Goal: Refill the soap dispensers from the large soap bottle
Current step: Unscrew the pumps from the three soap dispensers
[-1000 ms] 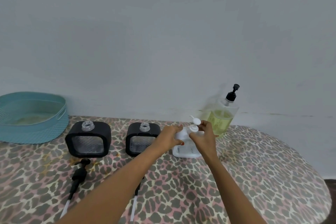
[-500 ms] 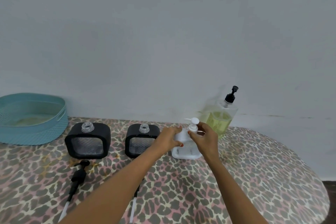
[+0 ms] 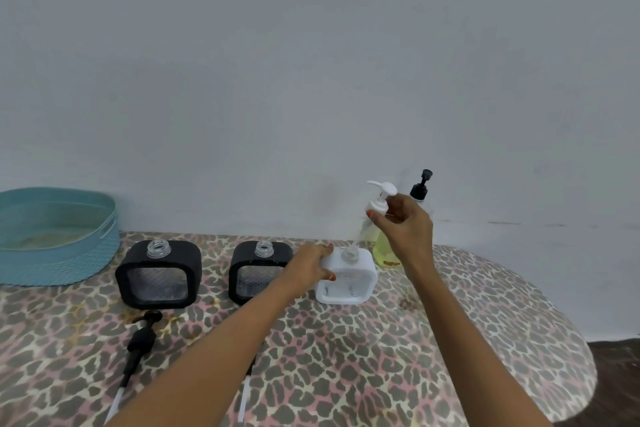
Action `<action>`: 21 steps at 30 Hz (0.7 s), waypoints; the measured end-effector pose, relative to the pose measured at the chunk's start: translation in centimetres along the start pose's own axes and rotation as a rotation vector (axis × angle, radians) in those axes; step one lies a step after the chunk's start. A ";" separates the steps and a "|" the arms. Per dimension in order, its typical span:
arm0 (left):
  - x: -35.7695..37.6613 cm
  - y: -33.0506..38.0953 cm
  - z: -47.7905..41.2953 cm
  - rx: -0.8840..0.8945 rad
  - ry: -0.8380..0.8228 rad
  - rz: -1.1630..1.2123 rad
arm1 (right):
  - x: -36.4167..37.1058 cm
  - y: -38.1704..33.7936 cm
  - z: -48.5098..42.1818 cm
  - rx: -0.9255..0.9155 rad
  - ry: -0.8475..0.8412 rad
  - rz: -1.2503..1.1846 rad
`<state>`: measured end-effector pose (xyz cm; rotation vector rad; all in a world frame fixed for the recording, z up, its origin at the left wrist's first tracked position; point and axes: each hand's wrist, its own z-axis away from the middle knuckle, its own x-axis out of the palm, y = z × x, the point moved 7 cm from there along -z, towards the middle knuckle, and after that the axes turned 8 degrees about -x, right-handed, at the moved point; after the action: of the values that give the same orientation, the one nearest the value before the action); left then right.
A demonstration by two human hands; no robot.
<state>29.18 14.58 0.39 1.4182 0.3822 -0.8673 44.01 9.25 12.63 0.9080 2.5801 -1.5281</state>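
One head-worn camera looks forward and slightly down, close over the surface (image 3: 398,367), toward the wall (image 3: 311,62).

3 dispensers (image 3: 158,276), 1 soap bottle (image 3: 384,251), 1 basket (image 3: 69,263), probably 3 pumps (image 3: 142,340).

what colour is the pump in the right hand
White: the pump shows best in the head view.

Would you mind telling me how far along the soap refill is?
Done: both black dispensers stand open, a black pump lying in front. In hand: the left hand steadies the white dispenser while the right hand holds its white pump above it. Left: no pouring yet; the large soap bottle is capped.
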 end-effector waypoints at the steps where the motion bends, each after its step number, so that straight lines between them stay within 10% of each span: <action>1: 0.0 0.0 0.1 0.000 0.003 -0.001 | -0.4 -0.3 0.0 0.010 0.005 -0.018; 21: 0.0 0.4 0.4 0.059 0.000 -0.005 | 2.1 11.1 13.1 0.583 -0.350 0.000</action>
<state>29.30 14.15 0.74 1.4717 0.3625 -0.8890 43.99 3.62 -3.69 0.5765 1.9227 -2.2517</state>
